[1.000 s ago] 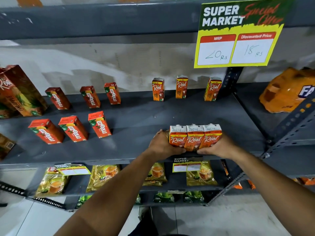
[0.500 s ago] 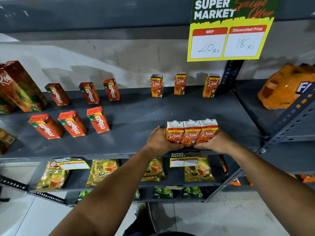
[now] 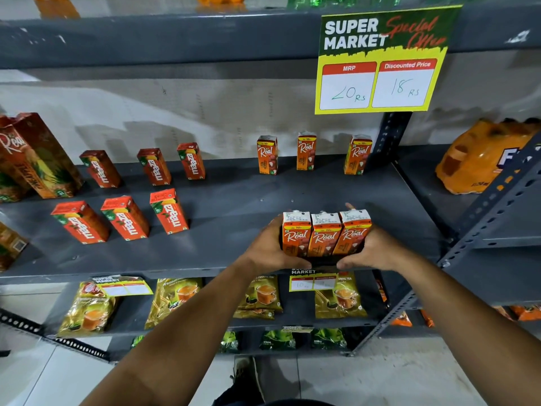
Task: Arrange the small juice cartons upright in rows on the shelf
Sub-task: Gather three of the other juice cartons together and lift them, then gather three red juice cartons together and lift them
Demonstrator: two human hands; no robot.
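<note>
Three small orange Real juice cartons (image 3: pixel 325 233) stand upright side by side near the front edge of the grey shelf (image 3: pixel 234 206). My left hand (image 3: pixel 268 250) presses the left end of the trio and my right hand (image 3: pixel 371 249) presses the right end, so both hands clamp them together. Three more Real cartons (image 3: pixel 306 151) stand spaced apart along the shelf's back. To the left, red Maaza cartons (image 3: pixel 169 210) stand in two rows of three.
A large Real pineapple carton (image 3: pixel 38 156) stands at the far left. A yellow price sign (image 3: pixel 377 63) hangs from the shelf above. An orange bottle pack (image 3: pixel 480 159) lies on the right bay. Tea packets (image 3: pixel 260 294) fill the lower shelf.
The three clamped cartons have shifted slightly farther back onto the shelf with both hands still around them. The camera view moved a little.
</note>
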